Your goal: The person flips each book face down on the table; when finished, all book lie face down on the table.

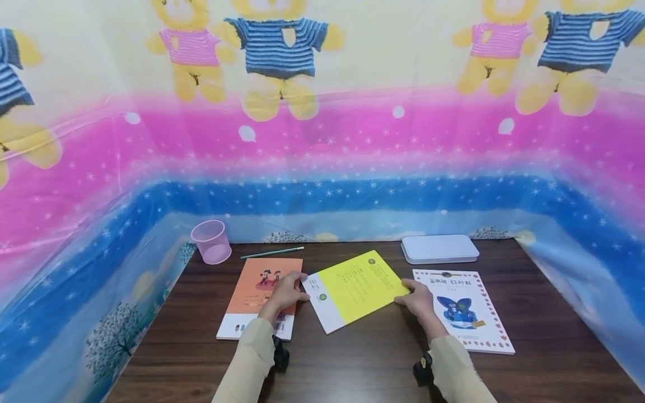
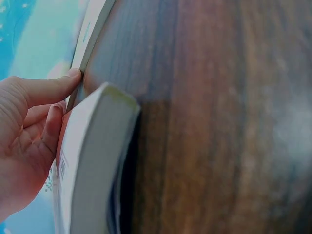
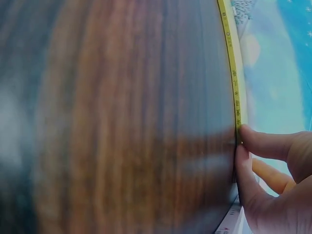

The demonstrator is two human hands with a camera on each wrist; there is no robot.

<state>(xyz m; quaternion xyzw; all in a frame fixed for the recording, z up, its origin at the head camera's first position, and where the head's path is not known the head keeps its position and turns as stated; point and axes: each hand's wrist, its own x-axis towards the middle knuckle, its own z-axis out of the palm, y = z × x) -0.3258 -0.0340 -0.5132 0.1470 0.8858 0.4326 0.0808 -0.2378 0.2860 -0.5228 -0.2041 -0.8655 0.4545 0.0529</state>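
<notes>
At the dark worktop (image 1: 347, 372), between the white book (image 1: 466, 316) and the orange book (image 1: 252, 296), apparently set apart to leave room. Holding the yellow book (image 1: 359, 291) aslant with left hand (image 1: 283, 291) and right hand (image 1: 419, 301) at opposite ends, presumably for even support; pinching its edges between fingers (image 1: 294, 275) and thumbs (image 1: 302, 296).

Between orange-and-white rectangular paper book (image 1: 249, 294) at left and white rectangular paper book (image 1: 459, 310) at right on brown wooden table (image 1: 353, 366): yellow-and-white rectangular paper book (image 1: 355, 292). Behind left one, slim green pencil (image 1: 273, 252); farther left, pink cylindrical translucent cup (image 1: 212, 246). Behind right one, white oblong case (image 1: 440, 249).
</notes>
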